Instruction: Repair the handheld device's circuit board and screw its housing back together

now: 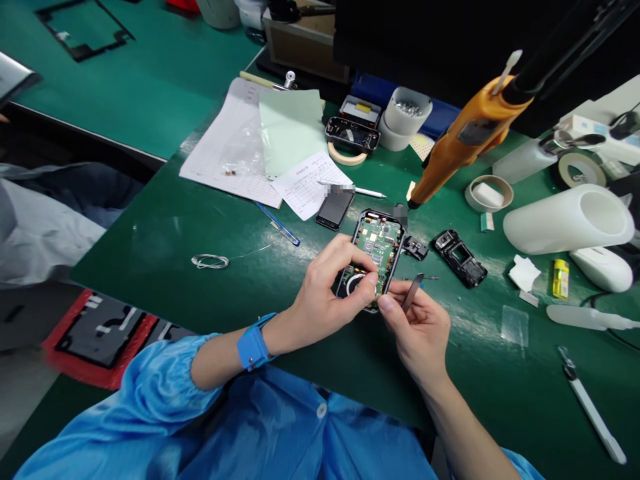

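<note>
1. while the left hand (333, 285) reaches over the lower end of an opened device (379, 250), its thumb and forefinger are together; whether they pinch anything, i cannot tell.
2. the right hand (421, 330) is closed around a dark flat tool (413, 293), probably tucked there so the thumb can brace the device's lower right corner.
3. the device lies between both hands, its circuit board (377, 233) facing up, likely for clear sight.
4. a white ring (353, 284) is partly covered by the left fingers.
</note>
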Demonstrator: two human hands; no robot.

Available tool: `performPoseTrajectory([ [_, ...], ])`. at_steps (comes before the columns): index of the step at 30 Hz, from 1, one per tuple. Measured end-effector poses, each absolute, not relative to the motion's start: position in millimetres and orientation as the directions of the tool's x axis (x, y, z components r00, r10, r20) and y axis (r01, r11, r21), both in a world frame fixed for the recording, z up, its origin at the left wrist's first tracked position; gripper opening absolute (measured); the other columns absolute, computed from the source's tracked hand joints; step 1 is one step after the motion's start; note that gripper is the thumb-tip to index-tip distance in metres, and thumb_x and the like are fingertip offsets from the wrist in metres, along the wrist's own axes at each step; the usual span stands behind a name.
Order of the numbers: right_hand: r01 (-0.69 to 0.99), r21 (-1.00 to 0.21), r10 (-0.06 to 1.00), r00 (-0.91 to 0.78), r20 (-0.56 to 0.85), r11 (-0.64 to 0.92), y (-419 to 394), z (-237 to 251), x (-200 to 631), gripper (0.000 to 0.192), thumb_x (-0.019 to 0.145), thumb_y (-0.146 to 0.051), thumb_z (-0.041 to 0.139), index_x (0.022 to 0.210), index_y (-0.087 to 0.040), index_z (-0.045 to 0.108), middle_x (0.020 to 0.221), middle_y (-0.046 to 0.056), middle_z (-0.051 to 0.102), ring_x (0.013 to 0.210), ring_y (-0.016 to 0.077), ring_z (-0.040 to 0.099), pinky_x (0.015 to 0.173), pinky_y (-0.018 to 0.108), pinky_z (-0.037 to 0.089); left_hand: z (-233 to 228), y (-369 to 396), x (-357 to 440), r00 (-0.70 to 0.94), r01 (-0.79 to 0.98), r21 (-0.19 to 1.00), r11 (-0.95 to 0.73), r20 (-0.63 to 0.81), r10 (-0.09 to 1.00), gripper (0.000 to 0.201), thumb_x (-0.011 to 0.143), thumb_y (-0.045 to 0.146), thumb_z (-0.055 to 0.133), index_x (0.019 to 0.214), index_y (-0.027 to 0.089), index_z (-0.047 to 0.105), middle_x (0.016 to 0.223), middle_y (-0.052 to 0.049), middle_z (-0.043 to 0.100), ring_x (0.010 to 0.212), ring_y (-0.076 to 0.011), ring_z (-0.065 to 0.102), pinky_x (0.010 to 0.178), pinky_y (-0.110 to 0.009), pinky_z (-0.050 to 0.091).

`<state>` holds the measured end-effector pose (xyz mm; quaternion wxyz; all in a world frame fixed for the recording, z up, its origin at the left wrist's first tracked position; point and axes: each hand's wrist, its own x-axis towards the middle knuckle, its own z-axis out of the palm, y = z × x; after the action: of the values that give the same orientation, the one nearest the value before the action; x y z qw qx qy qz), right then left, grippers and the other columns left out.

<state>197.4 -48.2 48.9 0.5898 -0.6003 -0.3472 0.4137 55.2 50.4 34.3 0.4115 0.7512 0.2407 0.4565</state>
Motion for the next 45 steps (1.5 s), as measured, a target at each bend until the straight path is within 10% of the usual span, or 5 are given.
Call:
performPoseTrajectory([
  [23,-0.007,-0.999,0.908,0.416,-0.050,-0.052,-51.6,46.7,200.4,0.035,0.090,-0.054,0.090,0.097,-0.021,0.082,0.072,0.001,0.072,0.058,0.0114,0.058,0.053,0.022,0.049,34.3,53.2,56.6,0.488,-0.069,0.880,-0.470,0.441,0.753,0.008,0.104,0.016,0.071,0.105,0.022,0.075,0.096,-0.002,0.075,0.090,-0.0182,0.067,0.079,-0.032,0.055],
  [45,0.054,-0.998,0.911,0.412,0.038,0.017,-56.3,42.0,200.1,0.012,0.094,-0.030,0.083,0.104,-0.023,0.084,0.072,-0.002,0.069,0.052,0.0077,0.044,0.048,0.021,0.038,27.3,49.6,59.3,0.476,-0.187,0.927,-0.326,0.376,0.795,0.011,0.102,0.015,0.077,0.105,0.025,0.081,0.096,-0.003,0.079,0.093,-0.0180,0.069,0.082,-0.032,0.057],
])
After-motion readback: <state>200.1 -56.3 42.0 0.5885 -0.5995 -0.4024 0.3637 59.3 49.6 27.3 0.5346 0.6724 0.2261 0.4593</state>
